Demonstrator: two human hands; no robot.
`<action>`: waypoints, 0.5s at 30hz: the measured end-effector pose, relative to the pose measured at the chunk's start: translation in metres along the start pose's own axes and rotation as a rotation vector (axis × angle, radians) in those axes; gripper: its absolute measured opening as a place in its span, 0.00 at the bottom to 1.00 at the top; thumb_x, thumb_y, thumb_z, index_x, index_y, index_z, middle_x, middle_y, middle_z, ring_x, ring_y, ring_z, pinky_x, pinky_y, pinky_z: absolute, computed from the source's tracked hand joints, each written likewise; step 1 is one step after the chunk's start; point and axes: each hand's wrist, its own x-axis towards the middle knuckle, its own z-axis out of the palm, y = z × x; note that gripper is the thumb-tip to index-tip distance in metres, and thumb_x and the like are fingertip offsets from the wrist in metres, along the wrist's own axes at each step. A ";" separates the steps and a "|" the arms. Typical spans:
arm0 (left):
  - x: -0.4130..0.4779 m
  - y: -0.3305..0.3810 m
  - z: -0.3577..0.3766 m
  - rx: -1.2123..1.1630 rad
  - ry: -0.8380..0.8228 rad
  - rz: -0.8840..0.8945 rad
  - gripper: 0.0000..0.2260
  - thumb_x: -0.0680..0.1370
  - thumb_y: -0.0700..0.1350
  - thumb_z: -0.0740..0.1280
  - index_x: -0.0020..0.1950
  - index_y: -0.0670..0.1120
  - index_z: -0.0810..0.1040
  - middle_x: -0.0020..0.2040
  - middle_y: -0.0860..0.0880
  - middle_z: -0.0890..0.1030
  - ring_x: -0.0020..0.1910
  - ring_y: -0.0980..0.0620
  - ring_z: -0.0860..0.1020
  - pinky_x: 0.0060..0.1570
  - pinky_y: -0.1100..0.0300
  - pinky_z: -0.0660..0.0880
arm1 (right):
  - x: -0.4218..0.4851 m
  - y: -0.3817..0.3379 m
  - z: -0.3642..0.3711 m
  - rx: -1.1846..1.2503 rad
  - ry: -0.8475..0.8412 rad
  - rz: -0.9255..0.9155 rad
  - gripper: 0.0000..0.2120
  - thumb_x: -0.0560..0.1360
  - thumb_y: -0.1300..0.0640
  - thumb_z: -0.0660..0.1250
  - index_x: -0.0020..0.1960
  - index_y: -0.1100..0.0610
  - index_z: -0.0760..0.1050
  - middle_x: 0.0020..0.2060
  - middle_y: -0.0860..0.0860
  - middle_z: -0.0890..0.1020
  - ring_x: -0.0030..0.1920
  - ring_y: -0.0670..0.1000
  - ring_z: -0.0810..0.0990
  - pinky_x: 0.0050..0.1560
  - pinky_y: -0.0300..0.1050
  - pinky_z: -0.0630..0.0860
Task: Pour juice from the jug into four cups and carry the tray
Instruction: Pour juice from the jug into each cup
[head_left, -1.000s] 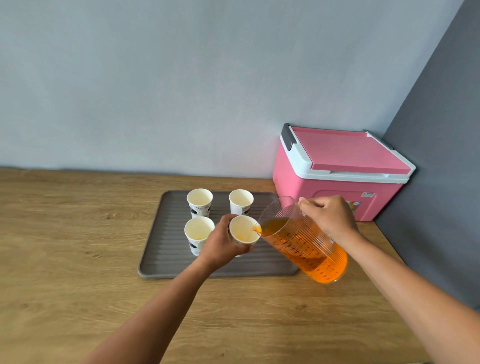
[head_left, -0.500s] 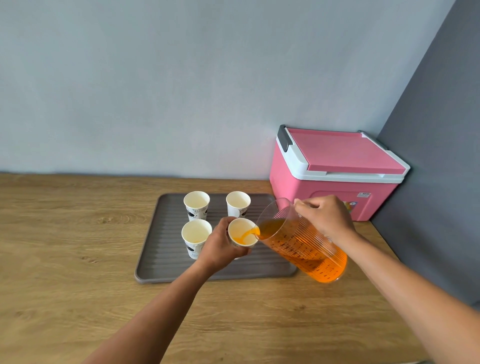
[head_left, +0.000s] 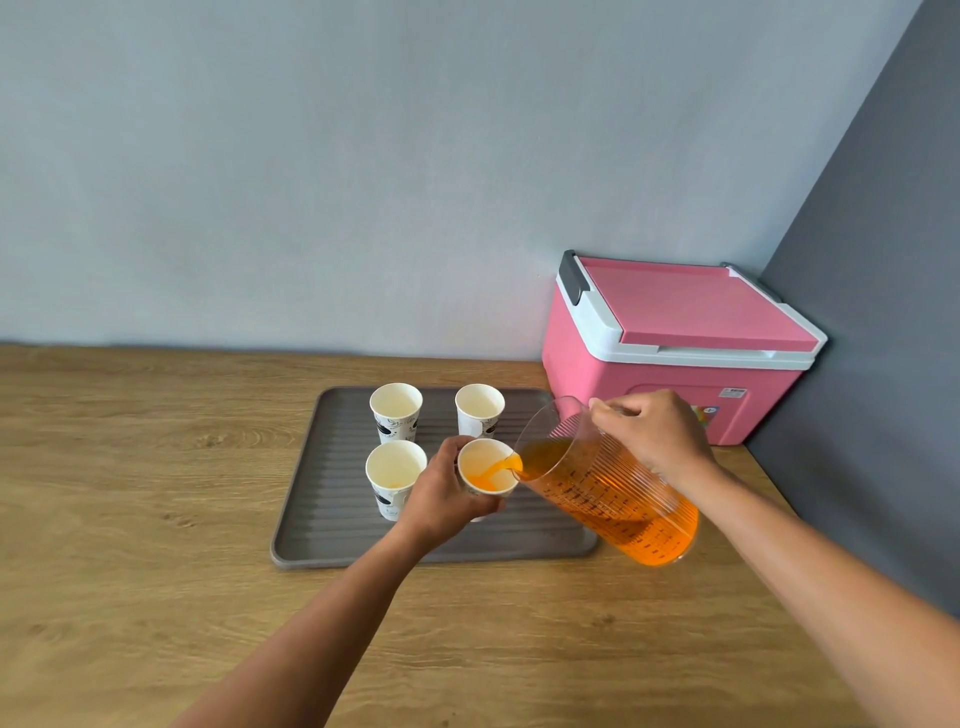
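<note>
My left hand is wrapped round the near-right cup at the tray, and my right hand grips the tilted jug near its rim, juice streaming from the spout into that cup. I reckon tipping further could overshoot the rim or overfill it, and squeezing could buckle the paper wall, slopping juice over the tray. Everything is on a wood-grain counter where a pale wall meets a dark grey one, with a pink cooler in the corner.

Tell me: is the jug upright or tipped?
Tipped. The right hand holds the jug leaning toward the cup gripped by the left hand, and juice streams from its spout into that cup.
</note>
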 end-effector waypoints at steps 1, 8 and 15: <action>0.000 0.000 0.000 -0.001 0.000 0.000 0.33 0.64 0.49 0.80 0.63 0.55 0.68 0.54 0.58 0.78 0.52 0.57 0.77 0.47 0.66 0.72 | 0.000 0.000 0.000 -0.003 0.005 -0.003 0.22 0.74 0.40 0.67 0.34 0.57 0.83 0.24 0.51 0.81 0.25 0.49 0.76 0.31 0.40 0.72; 0.002 0.000 0.000 -0.007 -0.008 -0.006 0.33 0.64 0.50 0.80 0.63 0.55 0.68 0.53 0.58 0.78 0.51 0.59 0.77 0.47 0.66 0.72 | 0.003 -0.001 0.001 -0.026 0.019 -0.007 0.22 0.73 0.39 0.67 0.33 0.57 0.82 0.25 0.51 0.81 0.31 0.53 0.81 0.33 0.45 0.76; 0.002 0.002 0.000 -0.009 -0.015 -0.009 0.33 0.64 0.49 0.80 0.64 0.54 0.68 0.52 0.60 0.77 0.49 0.61 0.76 0.45 0.68 0.71 | 0.004 -0.003 -0.001 -0.033 0.019 0.003 0.22 0.73 0.38 0.67 0.33 0.56 0.83 0.26 0.49 0.82 0.32 0.53 0.81 0.35 0.47 0.78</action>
